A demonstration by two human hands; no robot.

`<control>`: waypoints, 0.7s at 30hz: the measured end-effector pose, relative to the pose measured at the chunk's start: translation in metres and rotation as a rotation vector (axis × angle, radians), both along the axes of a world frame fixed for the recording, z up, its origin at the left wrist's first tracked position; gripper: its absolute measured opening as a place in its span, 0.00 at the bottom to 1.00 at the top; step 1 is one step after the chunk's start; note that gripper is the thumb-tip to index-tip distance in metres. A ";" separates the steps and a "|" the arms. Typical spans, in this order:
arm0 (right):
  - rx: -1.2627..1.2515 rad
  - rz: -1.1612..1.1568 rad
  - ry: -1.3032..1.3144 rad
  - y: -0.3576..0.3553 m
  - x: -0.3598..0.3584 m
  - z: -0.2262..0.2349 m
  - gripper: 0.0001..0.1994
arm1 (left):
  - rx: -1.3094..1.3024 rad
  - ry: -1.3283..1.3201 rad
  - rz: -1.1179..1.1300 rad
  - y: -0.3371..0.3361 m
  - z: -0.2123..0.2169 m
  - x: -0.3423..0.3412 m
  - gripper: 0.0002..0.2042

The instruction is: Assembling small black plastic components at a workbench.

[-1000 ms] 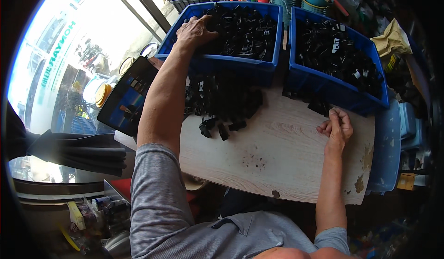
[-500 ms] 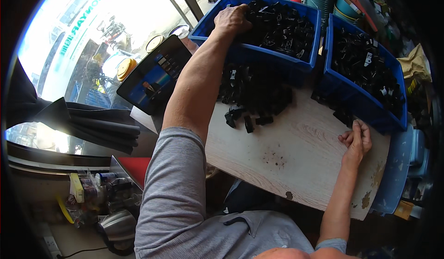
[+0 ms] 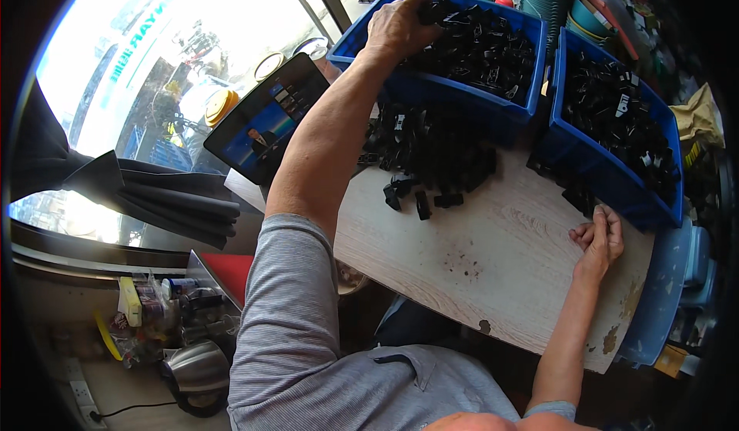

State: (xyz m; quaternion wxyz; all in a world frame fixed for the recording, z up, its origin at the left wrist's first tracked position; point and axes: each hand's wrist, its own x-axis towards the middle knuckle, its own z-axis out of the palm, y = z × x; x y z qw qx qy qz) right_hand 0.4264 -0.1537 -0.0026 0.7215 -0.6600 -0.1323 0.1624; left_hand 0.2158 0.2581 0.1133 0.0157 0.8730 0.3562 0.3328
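Note:
My left hand is stretched out over the left part of a blue plastic bin. Its thumb and fingers close around a black plastic part among the heap of black plastic parts in that bin. On the right of the table, my right hand rests with its fingers curled together; what they hold, if anything, is hidden. Just beyond its fingertips lies a black part, beside a second blue bin filled with similar parts. A loose pile of black parts lies on the table below the first bin.
The pale wooden table has a worn, chipped front edge. A tablet showing video leans by the window, left of my arm. Metal kettle and bagged items stand at lower left. Blue plastic containers are at the table's right side.
The whole view has shifted slightly. My left hand has moved a little right and deeper over the bin, its fingers closing on a part. My right hand stays in place.

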 end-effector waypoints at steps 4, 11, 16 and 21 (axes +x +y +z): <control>-0.004 0.000 -0.004 -0.001 -0.001 0.002 0.06 | 0.052 -0.174 -0.060 -0.023 0.008 -0.007 0.29; -0.015 0.009 0.021 0.004 -0.004 0.007 0.07 | -0.087 -0.520 -0.169 -0.109 0.002 -0.054 0.25; -0.016 0.009 0.016 0.004 -0.004 0.009 0.07 | 0.043 -0.492 -0.129 -0.156 -0.050 -0.081 0.25; 0.003 0.028 0.004 0.002 -0.005 0.009 0.07 | 0.107 -0.268 -0.016 -0.176 -0.089 -0.089 0.24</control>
